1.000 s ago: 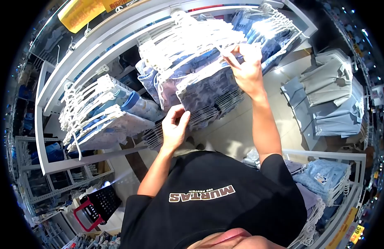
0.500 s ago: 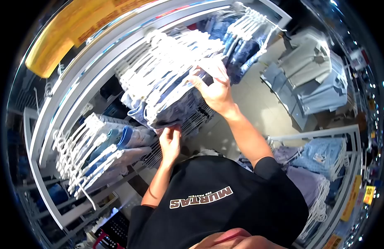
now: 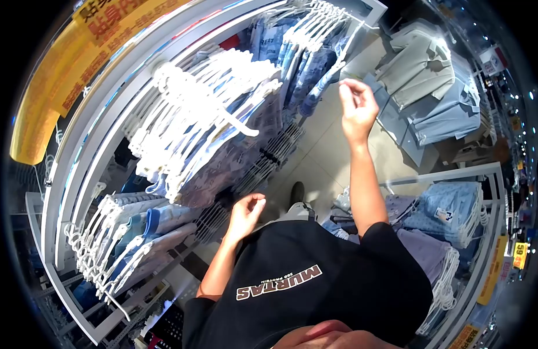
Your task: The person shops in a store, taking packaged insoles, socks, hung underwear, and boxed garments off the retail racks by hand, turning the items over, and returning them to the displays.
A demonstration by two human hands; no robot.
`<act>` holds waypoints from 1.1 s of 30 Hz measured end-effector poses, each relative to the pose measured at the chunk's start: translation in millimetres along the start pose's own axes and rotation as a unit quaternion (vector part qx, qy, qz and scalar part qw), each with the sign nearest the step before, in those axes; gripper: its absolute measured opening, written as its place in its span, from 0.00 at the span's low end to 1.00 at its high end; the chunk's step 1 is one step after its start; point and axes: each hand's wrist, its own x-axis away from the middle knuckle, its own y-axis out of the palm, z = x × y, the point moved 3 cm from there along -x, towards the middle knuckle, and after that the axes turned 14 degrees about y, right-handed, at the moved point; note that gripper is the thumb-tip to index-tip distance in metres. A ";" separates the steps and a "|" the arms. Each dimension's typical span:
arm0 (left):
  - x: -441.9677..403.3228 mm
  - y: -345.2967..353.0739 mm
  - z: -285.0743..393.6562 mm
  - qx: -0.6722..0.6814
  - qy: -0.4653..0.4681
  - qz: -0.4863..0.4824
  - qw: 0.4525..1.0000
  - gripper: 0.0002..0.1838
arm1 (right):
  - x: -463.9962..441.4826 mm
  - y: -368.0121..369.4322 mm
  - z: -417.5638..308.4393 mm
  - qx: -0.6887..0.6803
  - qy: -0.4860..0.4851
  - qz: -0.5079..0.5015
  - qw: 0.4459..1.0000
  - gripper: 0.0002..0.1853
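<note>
My left hand (image 3: 245, 215) is in front of my shirt, below the hanging clothes. Its fingers are loosely bent, and nothing shows in them. My right hand (image 3: 359, 113) is raised over the aisle, right of the rack. Its fingers curl with the thumb apart from them, and it holds nothing. Nearest to both hands is a dense row of light printed garments (image 3: 213, 160) on white hangers (image 3: 193, 104), brightly lit. One hanger (image 3: 240, 123) sticks out from the row toward me. Neither hand touches the clothes.
More garments hang at lower left (image 3: 135, 232) and upper right (image 3: 306, 64). Shirts (image 3: 423, 75) hang across the tiled aisle (image 3: 321, 148). A low rack (image 3: 443, 174) with folded-looking blue shorts (image 3: 449, 212) stands at my right. A yellow sign (image 3: 59, 99) tops the main rack.
Both hands have come away from the garments. My right hand moved right, out over the aisle; my left hand now sits apart from the hems. The view has shifted, and a hanger now juts out.
</note>
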 end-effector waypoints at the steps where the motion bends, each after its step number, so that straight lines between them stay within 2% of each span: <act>1: -6.5 6.3 0.6 -0.005 0.005 0.006 1.000 0.13 | -21.9 -12.2 11.2 0.017 0.001 0.007 1.000 0.09; 8: -69.1 73.7 14.9 -0.014 0.013 0.054 0.998 0.13 | -142.4 -39.5 50.0 0.098 -0.024 -0.001 0.995 0.25; 9: -79.2 87.7 19.2 -0.013 0.016 0.062 0.998 0.12 | -157.0 -39.6 50.8 0.139 -0.073 -0.004 0.988 0.25; 10: -89.7 102.2 23.4 -0.013 0.018 0.070 0.997 0.12 | -167.0 -38.3 45.6 0.130 -0.079 -0.022 0.988 0.24; 12: -111.7 130.2 35.3 -0.020 0.042 0.094 0.994 0.12 | -189.7 -39.3 46.6 0.210 -0.197 -0.017 0.958 0.24; 16: -146.1 161.2 64.1 -0.078 0.065 0.126 0.987 0.11 | -218.1 -31.5 57.7 0.255 -0.246 -0.067 0.933 0.19; 18: -156.1 169.6 69.7 -0.087 0.088 0.152 0.981 0.11 | -227.2 -28.0 60.4 0.240 -0.285 -0.085 0.924 0.17; 22: -165.2 174.2 72.1 -0.091 0.066 0.215 0.970 0.15 | -237.7 -39.3 58.3 0.149 -0.342 -0.084 0.924 0.16; 23: -166.1 175.9 75.5 -0.055 0.064 0.240 0.967 0.21 | -238.0 -48.5 55.0 0.145 -0.339 -0.078 0.926 0.15; 24: -169.6 174.9 75.7 -0.109 0.103 0.265 0.953 0.30 | -236.4 -58.8 46.6 0.141 -0.336 -0.071 0.929 0.14; 26: -181.2 174.6 90.9 -0.140 0.163 0.275 0.937 0.42 | -229.7 -77.8 38.7 0.110 -0.330 -0.060 0.936 0.13; 29: -204.1 180.2 108.5 -0.191 0.238 0.239 0.922 0.49 | -216.8 -101.3 25.1 0.175 -0.326 -0.091 0.925 0.13; 32: -223.6 187.9 98.0 -0.193 0.215 0.237 0.928 0.52 | -207.0 -120.2 24.7 0.191 -0.289 -0.200 0.916 0.14; 33: -227.1 191.1 92.6 -0.132 0.202 0.265 0.934 0.49 | -204.4 -126.9 23.6 0.189 -0.281 -0.225 0.914 0.16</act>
